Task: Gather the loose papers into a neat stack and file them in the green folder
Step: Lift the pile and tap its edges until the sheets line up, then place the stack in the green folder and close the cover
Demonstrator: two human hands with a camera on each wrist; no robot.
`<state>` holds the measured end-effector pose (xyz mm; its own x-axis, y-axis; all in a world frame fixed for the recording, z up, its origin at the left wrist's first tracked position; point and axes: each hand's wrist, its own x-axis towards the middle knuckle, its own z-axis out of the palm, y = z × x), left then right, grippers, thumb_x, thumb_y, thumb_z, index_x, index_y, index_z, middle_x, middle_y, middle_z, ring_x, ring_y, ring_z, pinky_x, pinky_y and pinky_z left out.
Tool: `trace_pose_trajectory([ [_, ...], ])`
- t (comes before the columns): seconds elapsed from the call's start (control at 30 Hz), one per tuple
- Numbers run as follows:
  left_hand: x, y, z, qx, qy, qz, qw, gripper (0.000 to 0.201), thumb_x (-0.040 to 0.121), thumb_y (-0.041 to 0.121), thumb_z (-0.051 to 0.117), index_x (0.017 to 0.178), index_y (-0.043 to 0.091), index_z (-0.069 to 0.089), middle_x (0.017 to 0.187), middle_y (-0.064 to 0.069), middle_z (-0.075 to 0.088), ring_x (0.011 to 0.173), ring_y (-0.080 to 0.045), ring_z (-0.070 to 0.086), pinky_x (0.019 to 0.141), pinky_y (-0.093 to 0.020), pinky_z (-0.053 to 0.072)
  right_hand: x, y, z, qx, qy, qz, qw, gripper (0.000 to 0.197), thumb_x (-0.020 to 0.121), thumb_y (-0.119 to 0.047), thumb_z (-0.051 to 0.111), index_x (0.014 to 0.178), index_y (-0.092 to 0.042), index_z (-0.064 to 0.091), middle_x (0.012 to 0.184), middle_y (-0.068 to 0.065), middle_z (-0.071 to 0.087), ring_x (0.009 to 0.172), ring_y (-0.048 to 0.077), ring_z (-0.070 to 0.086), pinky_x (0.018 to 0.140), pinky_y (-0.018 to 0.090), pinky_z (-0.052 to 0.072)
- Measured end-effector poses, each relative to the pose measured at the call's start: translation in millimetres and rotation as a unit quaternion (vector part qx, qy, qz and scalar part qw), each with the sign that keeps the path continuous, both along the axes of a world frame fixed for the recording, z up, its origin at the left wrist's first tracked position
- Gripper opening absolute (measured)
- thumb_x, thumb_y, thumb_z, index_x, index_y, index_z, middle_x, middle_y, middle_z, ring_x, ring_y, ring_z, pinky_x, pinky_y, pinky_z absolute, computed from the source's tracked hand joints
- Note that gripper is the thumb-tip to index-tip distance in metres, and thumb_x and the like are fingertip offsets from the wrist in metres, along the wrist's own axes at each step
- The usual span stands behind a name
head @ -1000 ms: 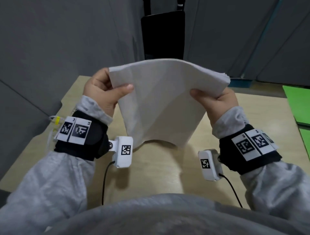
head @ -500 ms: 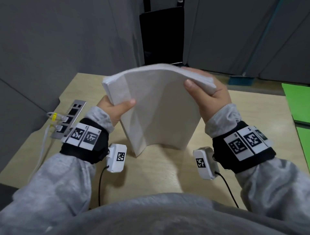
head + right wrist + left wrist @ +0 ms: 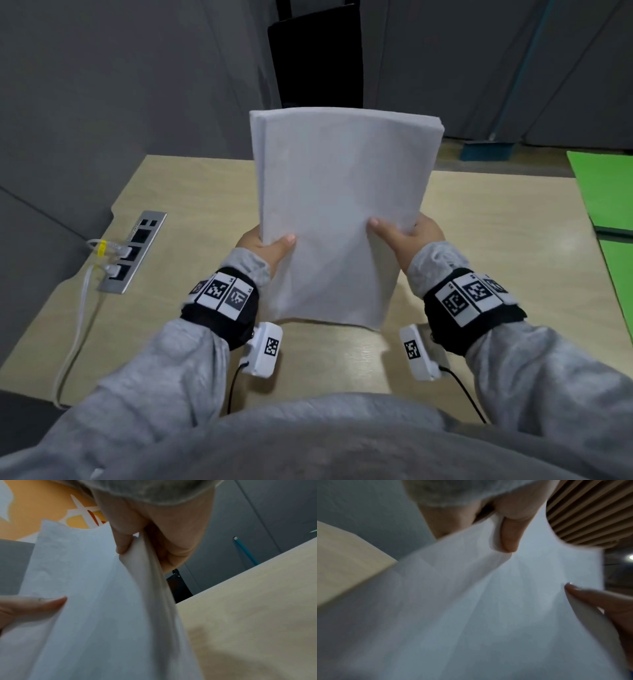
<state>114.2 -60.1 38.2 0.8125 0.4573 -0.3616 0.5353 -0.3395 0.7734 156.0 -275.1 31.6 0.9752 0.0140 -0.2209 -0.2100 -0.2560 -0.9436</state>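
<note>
A stack of white papers (image 3: 339, 212) stands upright on its short edge on the wooden desk (image 3: 496, 219), leaning slightly away from me. My left hand (image 3: 270, 245) grips its left long edge, thumb on the near face. My right hand (image 3: 407, 233) grips the right long edge the same way. The left wrist view shows the paper stack (image 3: 471, 608) pinched under my left thumb (image 3: 508, 536). In the right wrist view, my right hand (image 3: 140, 536) pinches the paper stack (image 3: 96, 601). The green folder (image 3: 606, 192) lies open at the desk's right edge.
A metal socket strip (image 3: 135, 251) with white cables plugged in is set into the desk's left side. Grey partition walls stand behind and left. A black chair back (image 3: 315, 54) rises behind the desk.
The stack was held bent and sideways; both hands have turned it upright, slid down its long edges, and set its lower edge on the desk.
</note>
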Motion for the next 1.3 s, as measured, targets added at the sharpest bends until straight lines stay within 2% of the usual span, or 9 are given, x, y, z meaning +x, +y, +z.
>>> trace_pose_trajectory([
  [0.2,20,-49,-17,-0.027,0.019,-0.043,0.999,0.032,0.084,0.024,0.068,0.105,0.000,0.063,0.107,-0.019,0.067,0.097,-0.032,0.063,0.090,-0.034,0.047,11,-71,-36,-0.088,0.019,-0.046,0.995,0.030,0.083,-0.048,0.059,0.087,-0.019,0.063,0.086,0.008,0.071,0.079,0.031,0.068,0.078,0.047,0.057],
  [0.3,28,-82,-26,-0.045,0.053,-0.066,0.995,0.031,0.084,0.018,0.068,0.106,-0.003,0.062,0.111,-0.022,0.066,0.099,-0.034,0.063,0.086,-0.029,0.044,19,-116,-52,-0.103,0.041,-0.109,0.988,0.018,0.088,-0.038,0.056,0.077,-0.025,0.062,0.077,-0.003,0.071,0.079,0.024,0.070,0.077,0.042,0.058],
  [0.4,34,-116,-33,-0.084,0.062,-0.077,0.992,0.025,0.086,0.008,0.064,0.110,0.001,0.060,0.097,-0.010,0.066,0.076,-0.023,0.062,0.069,-0.012,0.050,28,-170,-70,-0.190,0.103,-0.154,0.964,0.020,0.089,-0.036,0.054,0.100,-0.022,0.064,0.097,0.001,0.070,0.090,0.026,0.065,0.080,0.031,0.051],
  [0.57,44,-168,-47,-0.117,0.075,-0.069,0.988,0.019,0.086,0.003,0.063,0.104,0.001,0.062,0.077,-0.003,0.067,0.070,-0.015,0.061,0.077,-0.023,0.044,31,-248,-106,-0.406,0.253,-0.061,0.876,0.068,0.087,-0.057,0.047,0.143,-0.022,0.028,0.151,0.010,0.023,0.134,0.036,0.034,0.109,0.048,0.034],
  [0.63,47,-183,-53,-0.105,0.079,-0.071,0.989,0.015,0.085,0.004,0.064,0.100,0.003,0.062,0.071,0.000,0.065,0.068,-0.015,0.062,0.069,-0.021,0.049,27,-268,-116,-0.441,0.263,-0.070,0.855,0.076,0.089,-0.057,0.045,0.148,-0.022,0.013,0.158,0.010,0.003,0.144,0.036,0.013,0.116,0.052,0.021],
  [0.8,52,-202,-64,-0.082,0.105,-0.074,0.988,0.014,0.084,0.009,0.066,0.098,0.007,0.061,0.086,-0.009,0.062,0.092,-0.023,0.055,0.079,-0.028,0.045,24,-301,-122,-0.457,0.308,-0.103,0.828,0.093,0.077,-0.078,0.041,0.148,-0.038,-0.005,0.154,0.014,-0.027,0.142,0.045,-0.011,0.110,0.067,0.007],
  [0.93,51,-203,-64,-0.075,0.097,-0.045,0.991,0.036,0.085,0.008,0.065,0.118,-0.003,0.058,0.105,-0.013,0.061,0.099,-0.027,0.058,0.093,-0.033,0.043,39,-302,-116,-0.445,0.334,-0.055,0.829,0.106,0.069,-0.088,0.029,0.147,-0.031,-0.013,0.155,0.014,-0.025,0.139,0.050,-0.015,0.107,0.072,0.004],
  [1.13,49,-172,-53,-0.102,0.091,-0.004,0.991,0.037,0.081,0.007,0.068,0.115,-0.004,0.060,0.112,-0.023,0.064,0.105,-0.038,0.061,0.102,-0.050,0.043,30,-239,-111,-0.431,0.270,0.102,0.855,0.087,0.087,-0.070,0.025,0.150,-0.021,-0.009,0.158,0.005,-0.017,0.144,0.040,-0.012,0.116,0.060,0.003],
  [1.3,42,-131,-42,-0.090,0.062,0.015,0.994,0.032,0.081,0.005,0.067,0.112,0.000,0.062,0.105,-0.019,0.063,0.094,-0.031,0.060,0.097,-0.046,0.045,30,-201,-93,-0.364,0.224,0.100,0.898,0.068,0.088,-0.054,0.049,0.144,-0.030,0.020,0.155,0.008,0.021,0.134,0.036,0.036,0.106,0.057,0.036],
])
